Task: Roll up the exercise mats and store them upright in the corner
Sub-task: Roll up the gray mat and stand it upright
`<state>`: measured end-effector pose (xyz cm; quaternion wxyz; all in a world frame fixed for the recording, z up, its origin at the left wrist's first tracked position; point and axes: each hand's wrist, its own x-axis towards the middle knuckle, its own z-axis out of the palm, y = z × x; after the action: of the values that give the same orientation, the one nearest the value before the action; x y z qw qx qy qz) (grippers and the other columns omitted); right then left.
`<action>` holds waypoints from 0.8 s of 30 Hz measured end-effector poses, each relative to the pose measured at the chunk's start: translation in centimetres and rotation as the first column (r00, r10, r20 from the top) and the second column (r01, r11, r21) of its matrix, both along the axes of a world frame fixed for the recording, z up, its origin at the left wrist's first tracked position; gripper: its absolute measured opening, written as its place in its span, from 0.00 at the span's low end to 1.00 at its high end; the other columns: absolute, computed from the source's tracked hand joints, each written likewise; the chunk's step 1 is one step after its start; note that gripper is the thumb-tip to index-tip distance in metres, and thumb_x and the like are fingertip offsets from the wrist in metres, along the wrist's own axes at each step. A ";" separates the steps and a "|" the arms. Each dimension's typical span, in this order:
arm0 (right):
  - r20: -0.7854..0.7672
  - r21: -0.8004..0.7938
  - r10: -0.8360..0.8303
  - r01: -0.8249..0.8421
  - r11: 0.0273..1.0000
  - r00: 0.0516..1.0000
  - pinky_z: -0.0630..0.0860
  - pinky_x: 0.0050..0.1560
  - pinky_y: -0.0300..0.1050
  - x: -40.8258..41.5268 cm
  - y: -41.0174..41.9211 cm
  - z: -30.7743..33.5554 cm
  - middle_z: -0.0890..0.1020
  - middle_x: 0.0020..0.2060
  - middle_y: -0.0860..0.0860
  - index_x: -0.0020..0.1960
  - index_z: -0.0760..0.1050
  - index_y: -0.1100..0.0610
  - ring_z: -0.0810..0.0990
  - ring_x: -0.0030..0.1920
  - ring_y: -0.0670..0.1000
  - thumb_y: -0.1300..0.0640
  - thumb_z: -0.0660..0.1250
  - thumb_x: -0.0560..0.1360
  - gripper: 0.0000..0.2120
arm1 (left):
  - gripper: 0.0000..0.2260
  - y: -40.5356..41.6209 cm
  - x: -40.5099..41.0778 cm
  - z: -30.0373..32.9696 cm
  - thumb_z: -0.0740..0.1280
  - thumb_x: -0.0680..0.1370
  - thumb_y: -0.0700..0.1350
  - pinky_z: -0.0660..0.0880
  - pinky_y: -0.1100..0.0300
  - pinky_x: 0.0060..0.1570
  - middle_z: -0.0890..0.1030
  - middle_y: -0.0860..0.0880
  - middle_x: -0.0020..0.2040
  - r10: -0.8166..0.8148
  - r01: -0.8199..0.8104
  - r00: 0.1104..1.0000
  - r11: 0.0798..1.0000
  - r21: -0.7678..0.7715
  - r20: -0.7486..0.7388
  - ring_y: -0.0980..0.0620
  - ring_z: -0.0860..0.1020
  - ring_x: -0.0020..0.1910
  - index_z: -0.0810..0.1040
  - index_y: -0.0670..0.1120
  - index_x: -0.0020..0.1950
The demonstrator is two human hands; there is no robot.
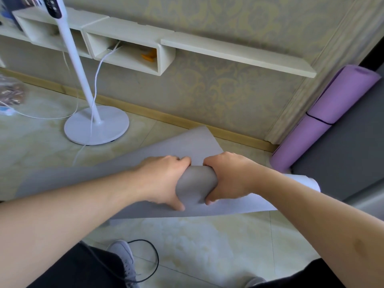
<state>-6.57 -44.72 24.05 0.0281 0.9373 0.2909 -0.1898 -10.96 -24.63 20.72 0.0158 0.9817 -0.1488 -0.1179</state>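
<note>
A thin grey mat (187,142) lies partly unrolled on the tiled floor, its rolled part (196,182) between my hands. My left hand (164,179) grips the roll from the left, fingers curled over the top and thumb underneath. My right hand (230,177) grips it from the right in the same way. The roll's right end (311,183) sticks out past my right forearm. A rolled purple mat (328,117), bound by a black strap, leans upright in the corner at the right.
A white floor fan stand (96,127) with a white cable stands at the left, near the wall. White wall shelves (128,44) run above the skirting. A dark grey panel (342,150) fills the right side. A black cable (153,260) loops by my shoe.
</note>
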 end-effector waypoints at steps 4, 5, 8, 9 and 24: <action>0.068 -0.023 0.036 -0.035 0.999 0.997 0.70 0.41 0.47 -0.1 -0.2 -0.3 0.79 0.48 0.43 0.58 0.70 0.45 0.79 0.49 0.52 0.33 0.80 0.65 0.31 | 0.31 0.1 0.7 0.2 0.80 0.62 0.65 0.79 0.51 0.40 0.78 0.52 0.45 0.064 -0.064 0.998 0.998 -0.023 -0.011 0.46 0.80 0.44 0.69 0.53 0.53; 0.134 -0.046 0.082 -0.077 0.996 0.988 0.70 0.43 0.48 -0.2 -0.1 -0.3 0.78 0.50 0.44 0.61 0.68 0.46 0.79 0.51 0.53 0.33 0.79 0.65 0.33 | 0.29 0.3 0.8 0.7 0.80 0.62 0.64 0.79 0.51 0.39 0.78 0.52 0.44 0.091 -0.093 0.995 0.994 -0.050 -0.036 0.48 0.80 0.43 0.70 0.53 0.52; 0.280 -0.106 0.189 -0.166 0.980 0.941 0.70 0.43 0.49 -0.2 0.1 -0.3 0.76 0.53 0.47 0.64 0.64 0.48 0.79 0.50 0.56 0.33 0.80 0.64 0.39 | 0.26 0.7 1.0 1.8 0.82 0.62 0.62 0.73 0.58 0.26 0.80 0.54 0.41 0.159 -0.187 0.973 0.968 -0.168 -0.165 0.57 0.78 0.29 0.75 0.54 0.50; 0.284 -0.105 0.184 -0.160 0.981 0.941 0.70 0.42 0.49 -0.2 0.2 -0.3 0.76 0.52 0.47 0.63 0.64 0.48 0.80 0.49 0.56 0.33 0.80 0.64 0.38 | 0.25 0.7 1.0 2.0 0.82 0.62 0.62 0.69 0.61 0.22 0.81 0.54 0.41 0.165 -0.203 0.966 0.959 -0.195 -0.197 0.58 0.76 0.23 0.75 0.55 0.51; 0.240 -0.020 0.066 -0.063 0.998 0.969 0.72 0.41 0.49 -0.1 -0.4 0.2 0.79 0.50 0.46 0.60 0.66 0.47 0.79 0.48 0.55 0.33 0.76 0.67 0.32 | 0.26 0.4 1.5 2.3 0.79 0.63 0.63 0.69 0.56 0.30 0.78 0.54 0.43 0.065 -0.064 0.997 0.998 -0.011 0.046 0.50 0.79 0.39 0.71 0.54 0.51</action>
<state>-6.69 -45.09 24.23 0.0751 0.9433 0.3145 -0.0757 -9.48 -24.19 23.07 0.0209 0.9884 -0.1179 -0.0937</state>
